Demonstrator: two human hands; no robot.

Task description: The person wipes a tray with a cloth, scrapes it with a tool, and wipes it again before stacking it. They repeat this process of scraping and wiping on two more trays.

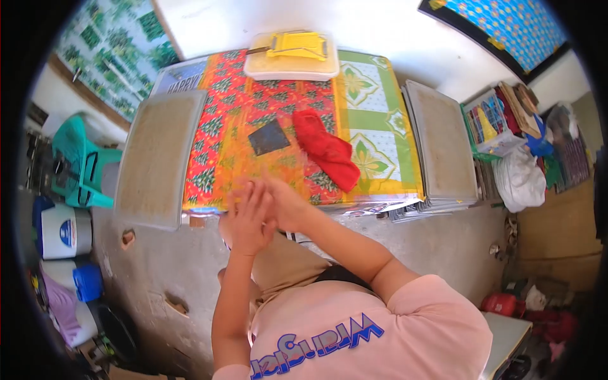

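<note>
My left hand (252,218) and my right hand (286,204) meet in front of my body, just off the near edge of the table (218,166). The left one lies against the right, its fingers stretched out and slightly apart. Most of the right hand's fingers are hidden behind it and blurred. I see nothing held between them. Beyond the hands, a dark flat square piece (269,138) rests on the red and orange patterned cover. To its right lies a crumpled red cloth (324,151).
At the table's back stands a whitish plastic tub (291,69) carrying a yellow slicer (299,45). Stacked flat boards flank the table, left (158,158) and right (440,139). A green plastic chair (88,164) is at far left, a crate (489,123) at right.
</note>
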